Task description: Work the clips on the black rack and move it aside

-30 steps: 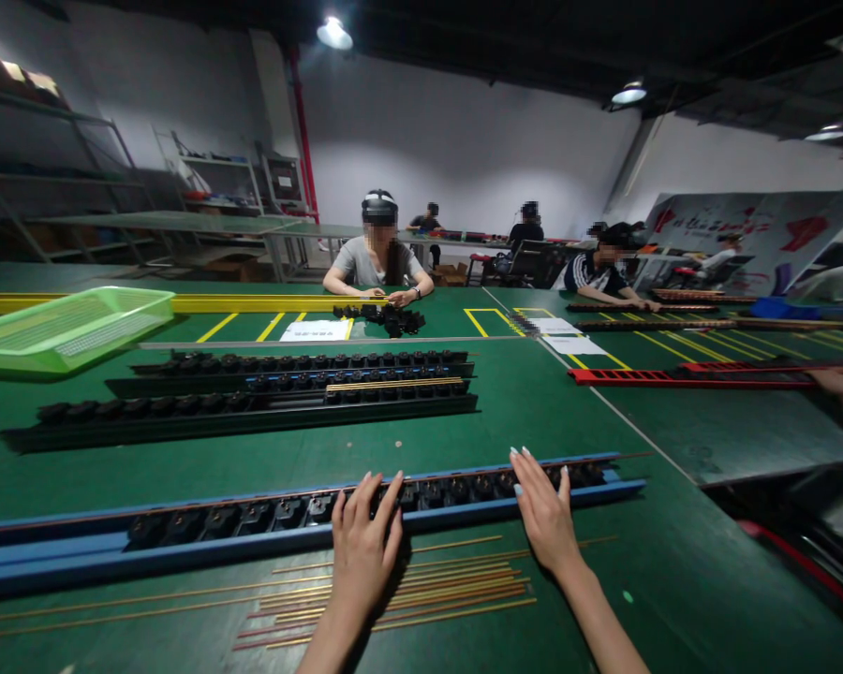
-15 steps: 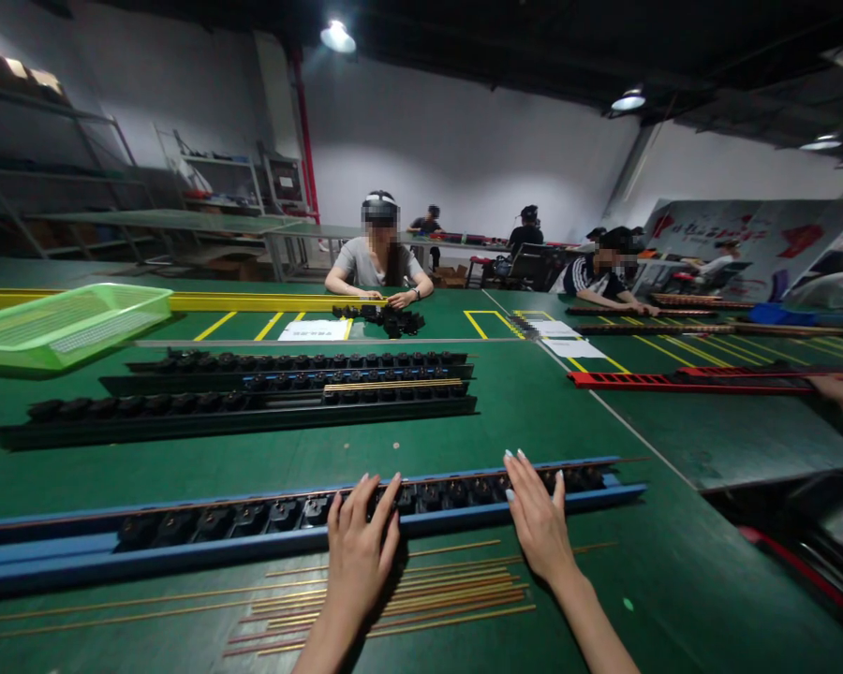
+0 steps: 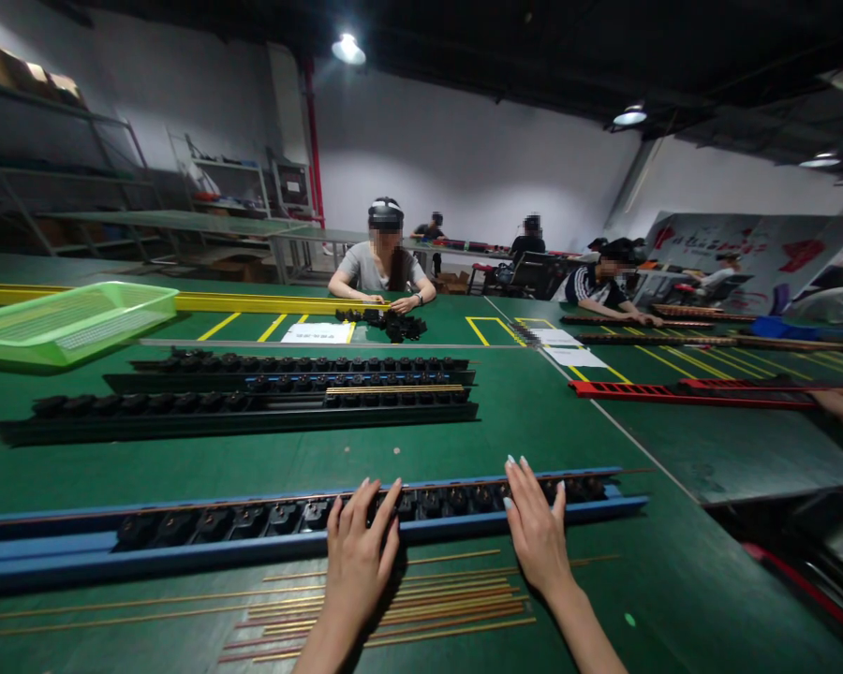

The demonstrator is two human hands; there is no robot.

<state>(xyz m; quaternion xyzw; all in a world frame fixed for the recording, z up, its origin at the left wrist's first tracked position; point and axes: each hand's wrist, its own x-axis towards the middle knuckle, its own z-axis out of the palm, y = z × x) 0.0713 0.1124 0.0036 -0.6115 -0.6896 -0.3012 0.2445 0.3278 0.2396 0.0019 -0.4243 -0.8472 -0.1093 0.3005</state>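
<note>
Grip: left hand (image 3: 357,580), right hand (image 3: 538,534) open, on black fittings (image 3: 281,513) | blue rail (image 3: 183,552) | brass rods (image 3: 450,599) below

Production workshop: long green-matted workbenches (image 3: 267,449) with yellow tape markings (image 3: 229,326), rail fixtures (image 3: 253,549), steel storage shelving (image 3: 63,168), and seated workers (image 3: 383,267) at stations.

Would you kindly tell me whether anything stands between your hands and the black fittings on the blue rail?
Nothing visible does: the left hand and right hand rest directly on the black fittings along the blue rail.
</note>
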